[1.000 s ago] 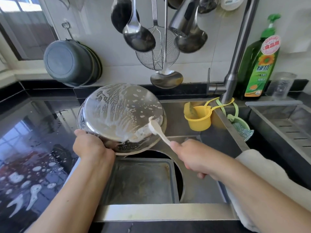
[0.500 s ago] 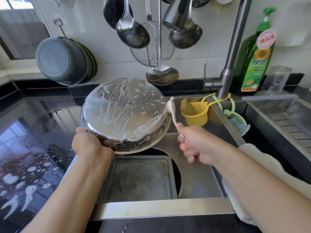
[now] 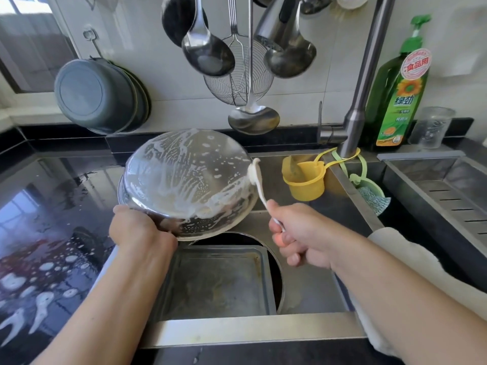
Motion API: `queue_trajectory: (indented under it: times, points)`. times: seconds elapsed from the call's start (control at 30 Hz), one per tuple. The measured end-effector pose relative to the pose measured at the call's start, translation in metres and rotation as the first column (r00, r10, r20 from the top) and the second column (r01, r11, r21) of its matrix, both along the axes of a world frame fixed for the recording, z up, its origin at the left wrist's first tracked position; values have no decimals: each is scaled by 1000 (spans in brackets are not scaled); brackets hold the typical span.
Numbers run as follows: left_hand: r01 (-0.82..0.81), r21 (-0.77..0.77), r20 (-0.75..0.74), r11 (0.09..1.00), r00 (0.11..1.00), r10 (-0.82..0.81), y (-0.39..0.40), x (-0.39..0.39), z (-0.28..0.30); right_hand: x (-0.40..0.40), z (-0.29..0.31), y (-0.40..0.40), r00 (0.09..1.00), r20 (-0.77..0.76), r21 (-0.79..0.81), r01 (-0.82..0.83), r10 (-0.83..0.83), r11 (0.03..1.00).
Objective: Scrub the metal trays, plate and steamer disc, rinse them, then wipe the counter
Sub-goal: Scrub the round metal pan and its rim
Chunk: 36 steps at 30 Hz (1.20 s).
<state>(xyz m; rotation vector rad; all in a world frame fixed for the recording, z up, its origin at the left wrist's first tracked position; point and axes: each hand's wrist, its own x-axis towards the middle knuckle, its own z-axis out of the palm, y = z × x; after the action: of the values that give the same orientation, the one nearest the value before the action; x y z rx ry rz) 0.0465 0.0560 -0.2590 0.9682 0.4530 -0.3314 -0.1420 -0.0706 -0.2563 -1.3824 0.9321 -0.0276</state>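
A round metal plate [image 3: 184, 177], upside down and streaked with white suds, is tilted over the sink. My left hand [image 3: 137, 230] grips its near left rim. My right hand [image 3: 300, 235] holds the handle of a white brush [image 3: 257, 177], whose head touches the plate's right edge. Below them a rectangular metal tray [image 3: 218, 280] lies in the sink, partly over a round opening.
Ladles and a wire skimmer [image 3: 237, 75] hang just above the plate. The faucet [image 3: 361, 96] rises at right, with a yellow cup [image 3: 305, 180] and a green detergent bottle [image 3: 398, 96] nearby. A wet black counter [image 3: 47, 233] spreads left. A cloth [image 3: 411, 262] drapes the sink's right edge.
The brush swept from the plate's lower middle out to its right edge. My left hand kept its grip on the rim.
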Motion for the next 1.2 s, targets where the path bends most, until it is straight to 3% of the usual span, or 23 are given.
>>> queue_trajectory:
  times: [0.13, 0.27, 0.47, 0.6, 0.63, 0.8, 0.97, 1.13, 1.2]
  points:
    - [6, 20, 104, 1000, 995, -8, -3, -3, 1, -3, -2, -6, 998, -35, -38, 52, -53, 998]
    - [-32, 62, 235, 998, 972, 17, -3, -12, 8, 2, -10, 9, 968, -233, -281, -157, 92, 947]
    - [-51, 90, 251, 995, 968, 26, -5, -21, 11, -4, -2, 1, 977, -213, -283, -88, 27, 955]
    - [-28, 138, 229, 990, 973, -4, -6, -26, 7, 1, -4, 30, 904, -316, -278, -378, 288, 883]
    - [-25, 148, 217, 989, 976, -8, -6, -25, 5, 3, -4, 27, 901, -322, -293, -386, 290, 875]
    - [-29, 162, 191, 986, 982, -3, -4, -22, 6, -7, -5, -16, 934, -358, -341, -143, 12, 929]
    - [-4, 195, 174, 981, 984, -31, -4, -24, 6, 1, -7, 11, 911, -348, -292, -330, 222, 897]
    - [0, 212, 208, 977, 977, -45, -2, -22, 5, -1, -7, -17, 920, -390, -371, -134, -23, 919]
    - [16, 215, 224, 977, 972, -65, -3, -20, 4, 1, -15, -10, 916, -399, -367, -210, 51, 906]
